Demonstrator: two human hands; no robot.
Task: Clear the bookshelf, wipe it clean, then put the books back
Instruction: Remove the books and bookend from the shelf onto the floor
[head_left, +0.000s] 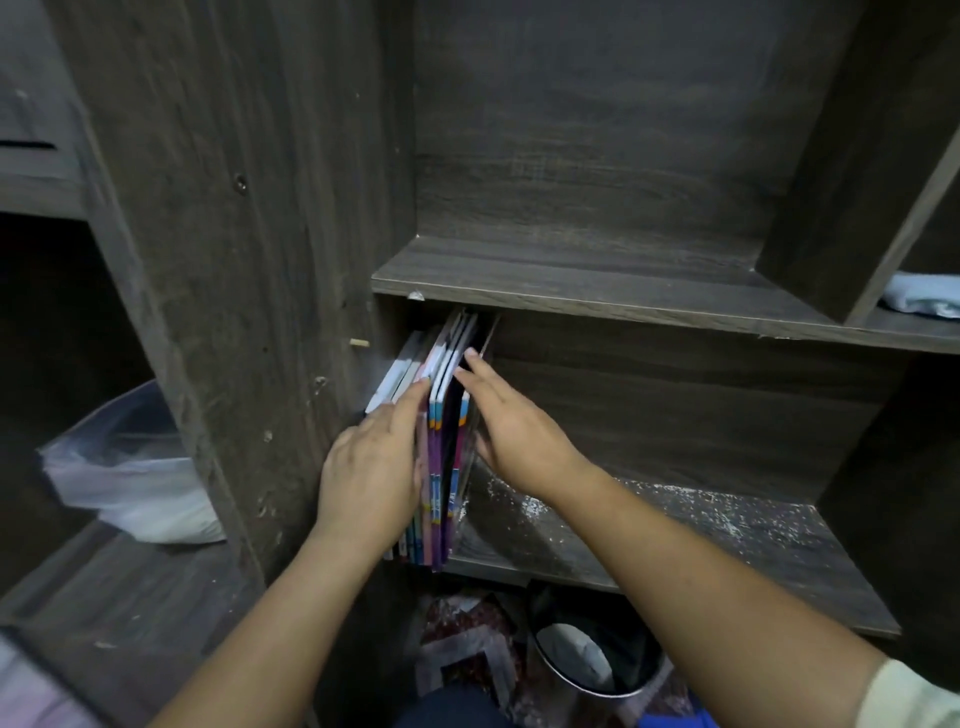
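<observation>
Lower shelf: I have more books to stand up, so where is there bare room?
Bare board runs from the right hand to the right end of the lower shelf, flecked with white specks. The upper shelf is bare too, up to the divider. The left end is crowded: books, left hand against them.

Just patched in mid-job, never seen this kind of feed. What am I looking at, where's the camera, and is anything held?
No machine here: a person works with bare hands, and the one picture comes from a camera worn on their head, looking down. The left hand and right hand lie flat against either side of a bundle of books standing at the left end of the lower shelf, pressing it between straight fingers. That shelf is speckled with white dust. A pale cloth lies at right.
</observation>
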